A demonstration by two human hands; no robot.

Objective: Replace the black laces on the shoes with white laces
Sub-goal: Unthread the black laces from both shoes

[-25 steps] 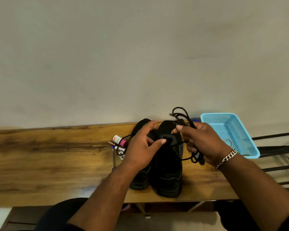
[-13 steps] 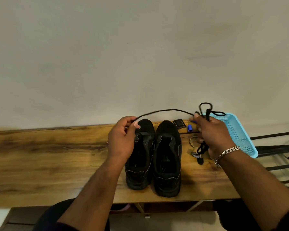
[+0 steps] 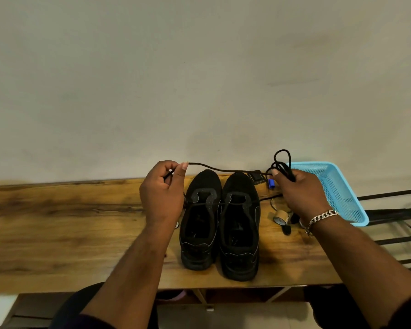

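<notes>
- Wooden bench top [image 3: 64, 224] is seen running across the view, set against a plain wall.
- One end of a black lace [image 3: 223, 169] is pinched between the thumb and forefinger of the left hand [image 3: 163, 195], which is raised just left of the shoes; the other fingers are curled in.
- From that pinch, the lace is stretched rightward above the toes of the shoes.
- Two black shoes [image 3: 220, 224] are stood side by side on the bench, toes toward the wall, between the two hands. A thin black strand is seen lying across both of their throats.
- A small black buckle [image 3: 256, 178] and a blue cap [image 3: 271, 184] are seen on the bench just beyond the right shoe.
- A bundle of looped black lace is gripped in the curled fingers of the right hand [image 3: 299, 195], with loops standing up above the knuckles. A chain bracelet [image 3: 322, 218] is worn at that wrist.
- A tape roll [image 3: 280, 216] is partly hidden below the right hand.
- A light blue mesh basket [image 3: 337, 193] is placed at the far right of the bench.
</notes>
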